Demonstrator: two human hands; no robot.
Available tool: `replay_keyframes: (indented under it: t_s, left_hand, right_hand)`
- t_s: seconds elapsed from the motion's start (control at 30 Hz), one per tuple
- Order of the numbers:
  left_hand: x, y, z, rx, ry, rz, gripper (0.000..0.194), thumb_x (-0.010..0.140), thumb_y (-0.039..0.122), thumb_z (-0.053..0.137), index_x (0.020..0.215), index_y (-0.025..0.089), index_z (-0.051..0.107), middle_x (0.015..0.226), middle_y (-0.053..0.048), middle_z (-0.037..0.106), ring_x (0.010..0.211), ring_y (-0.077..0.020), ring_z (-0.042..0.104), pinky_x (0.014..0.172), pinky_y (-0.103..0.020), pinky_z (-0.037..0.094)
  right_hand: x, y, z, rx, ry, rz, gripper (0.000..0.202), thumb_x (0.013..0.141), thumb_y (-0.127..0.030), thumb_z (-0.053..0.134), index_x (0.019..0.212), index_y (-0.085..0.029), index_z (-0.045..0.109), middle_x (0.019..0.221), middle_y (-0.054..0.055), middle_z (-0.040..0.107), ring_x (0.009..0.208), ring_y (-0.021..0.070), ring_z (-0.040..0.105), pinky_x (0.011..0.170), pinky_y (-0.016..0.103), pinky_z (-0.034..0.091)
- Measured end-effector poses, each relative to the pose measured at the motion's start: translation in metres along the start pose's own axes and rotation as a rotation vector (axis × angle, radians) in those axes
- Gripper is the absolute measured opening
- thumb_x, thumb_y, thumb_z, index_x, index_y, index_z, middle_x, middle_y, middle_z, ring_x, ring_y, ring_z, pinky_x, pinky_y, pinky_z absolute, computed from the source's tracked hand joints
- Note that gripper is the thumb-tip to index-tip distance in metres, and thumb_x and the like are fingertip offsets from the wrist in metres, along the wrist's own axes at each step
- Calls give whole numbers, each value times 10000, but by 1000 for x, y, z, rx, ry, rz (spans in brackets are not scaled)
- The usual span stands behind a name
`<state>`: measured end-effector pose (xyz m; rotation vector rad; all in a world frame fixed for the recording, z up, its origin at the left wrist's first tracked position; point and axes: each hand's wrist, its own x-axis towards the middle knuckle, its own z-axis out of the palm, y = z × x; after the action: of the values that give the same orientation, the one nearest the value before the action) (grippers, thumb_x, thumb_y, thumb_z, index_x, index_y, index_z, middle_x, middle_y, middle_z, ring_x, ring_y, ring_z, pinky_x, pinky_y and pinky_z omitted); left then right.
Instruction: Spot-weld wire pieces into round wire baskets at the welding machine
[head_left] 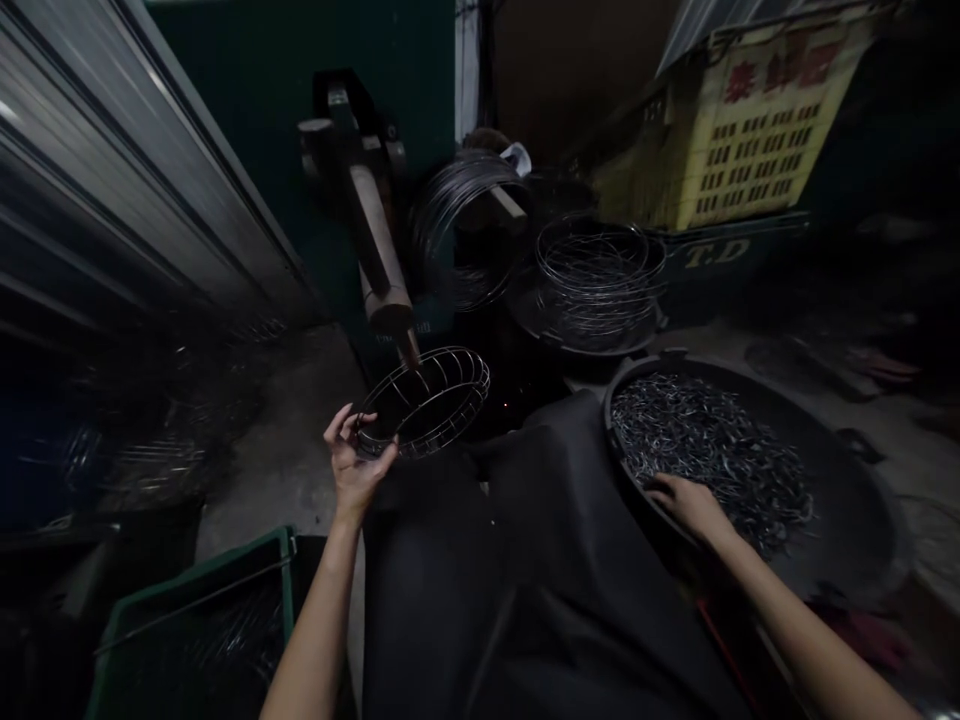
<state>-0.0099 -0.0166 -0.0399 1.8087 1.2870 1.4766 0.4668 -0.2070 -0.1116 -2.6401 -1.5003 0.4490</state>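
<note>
My left hand [357, 462] grips the near left edge of a round wire frame [442, 440], thumb and fingers on either side of the rim. The frame is two wire rings joined by short cross wires, and it is tilted under the pointed arm of a machine [384, 270]. My right hand [686, 503] reaches over the near rim of a wide black pan [847, 520]. Its fingers are curled at the edge of a heap of small bent metal pieces [712, 450]. The fingertips are partly hidden, so what they pinch does not show.
Wire coils [465, 200] hang behind the machine, and wire rings [600, 270] are stacked beyond the pan. A yellow crate [757, 140] stands at the back right. At lower left is a green crate [195, 580]. Dark cloth [510, 590] covers my lap.
</note>
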Motion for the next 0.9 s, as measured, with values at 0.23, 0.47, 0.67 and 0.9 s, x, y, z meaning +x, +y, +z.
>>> replay_keyframes:
  t_s: [0.23, 0.47, 0.67, 0.9]
  left_hand:
    - [0, -1, 1, 13, -32, 11, 699, 693, 275, 728, 1285, 236, 360, 1055, -55, 571, 1025, -176, 603, 911, -355, 494]
    - [5, 6, -13, 103, -76, 28, 691, 708, 279, 710, 1305, 224, 366, 1089, -68, 561, 1022, -176, 590, 931, -360, 485]
    - [9, 4, -15, 76, -117, 51, 707, 693, 262, 718, 1308, 222, 372, 1101, -68, 561, 1022, -184, 594, 931, -355, 486]
    - [2, 34, 7, 107, -424, 182, 565, 725, 165, 666, 1257, 221, 484, 1134, -72, 555, 1033, -184, 580, 900, -326, 490]
  right_hand:
    - [-8, 17, -10, 206, 83, 178, 298, 683, -517, 505, 686, -267, 667, 839, 113, 710, 805, 329, 654, 705, 430, 462]
    - [-30, 11, -32, 212, 305, 341, 511, 713, -711, 348, 866, -354, 680, 750, 239, 629, 750, 364, 625, 631, 511, 393]
    - [-54, -82, -57, 358, 504, 43, 567, 784, -698, 344, 1102, -309, 606, 990, 206, 647, 893, 337, 627, 766, 484, 463]
    - [-47, -159, -46, 652, 142, -339, 379, 809, -575, 509, 927, -225, 596, 832, 58, 696, 745, 218, 666, 689, 355, 547]
